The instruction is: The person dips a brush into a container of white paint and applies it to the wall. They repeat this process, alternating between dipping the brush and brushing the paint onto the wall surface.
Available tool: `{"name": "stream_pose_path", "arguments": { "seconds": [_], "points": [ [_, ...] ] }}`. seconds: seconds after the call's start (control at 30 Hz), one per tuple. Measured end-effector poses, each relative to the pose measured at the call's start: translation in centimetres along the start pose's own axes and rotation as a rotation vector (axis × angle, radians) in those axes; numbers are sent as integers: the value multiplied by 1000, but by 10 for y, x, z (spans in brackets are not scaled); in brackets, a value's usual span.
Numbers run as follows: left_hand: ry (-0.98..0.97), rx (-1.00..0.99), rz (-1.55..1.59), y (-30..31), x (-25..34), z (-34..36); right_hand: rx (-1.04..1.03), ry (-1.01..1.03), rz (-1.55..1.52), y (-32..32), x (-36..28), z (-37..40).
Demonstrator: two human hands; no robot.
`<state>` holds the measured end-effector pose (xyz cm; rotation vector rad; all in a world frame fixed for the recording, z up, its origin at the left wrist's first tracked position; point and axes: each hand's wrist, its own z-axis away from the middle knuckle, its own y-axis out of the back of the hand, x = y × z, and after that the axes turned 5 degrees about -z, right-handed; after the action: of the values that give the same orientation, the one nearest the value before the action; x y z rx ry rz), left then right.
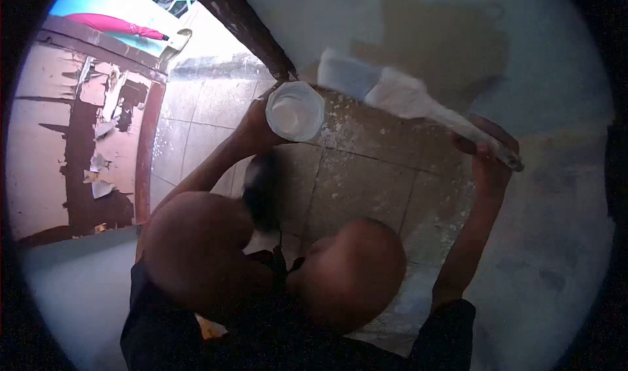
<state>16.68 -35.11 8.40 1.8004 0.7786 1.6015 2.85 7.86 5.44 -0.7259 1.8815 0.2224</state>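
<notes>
Dozens of pale flecks dot the tiled floor (366, 181), which meets a grey wall (556, 57) marked by a darker patch (432, 44). A door (72, 148) with peeling paint stands to one side. The person crouches, knees bent. The left hand (252, 125), arm stretched forward, is wrapped round a plastic cup (294, 110) of white liquid. The right hand (487, 155) grips a wide paintbrush (392, 91), bristles just beside the cup, above the floor.
</notes>
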Motion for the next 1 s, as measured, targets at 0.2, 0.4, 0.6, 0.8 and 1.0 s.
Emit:
{"name": "stream_pose_path", "arguments": {
  "seconds": [0.2,0.4,0.6,0.8,1.0],
  "points": [
    [31,69,113,-37,-36,11,-332,-359,480,-94,-85,-50],
    [-99,-54,44,-63,-76,26,-522,-221,429,-147,-80,-51],
    [-195,-154,-78,-69,-92,31,-718,-163,393,-190,-63,-27],
    [-371,-67,-95,-62,-86,35,-871,17,896,-219,-41,-23],
    [-411,-9,-62,-58,-86,37,-962,-131,862,-246,-23,-31]
  ]
}}
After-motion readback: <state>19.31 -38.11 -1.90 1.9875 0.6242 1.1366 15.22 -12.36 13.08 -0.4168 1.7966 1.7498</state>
